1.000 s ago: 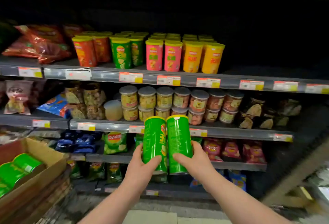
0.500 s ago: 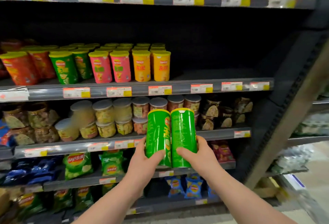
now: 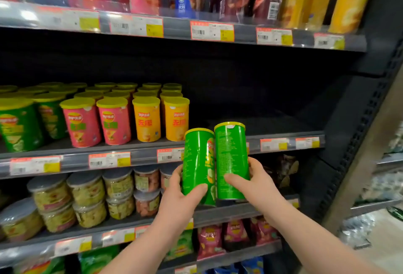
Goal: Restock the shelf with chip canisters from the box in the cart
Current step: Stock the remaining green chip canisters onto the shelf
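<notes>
Centre frame, the left hand [image 3: 181,197] curls its fingers [image 3: 177,174] round one green canister [image 3: 197,160]. The right hand [image 3: 258,186] grips the other canister [image 3: 231,156], which touches the first.

left canister [image 3: 197,164]: green tube, yellow-rimmed top, nearly upright, gripped low by the left hand [image 3: 181,199].
right canister [image 3: 231,160]: same green, touching the first, gripped by the right hand [image 3: 259,184].
shelf [image 3: 272,123]: dark, its bare right part behind both canisters.
</notes>
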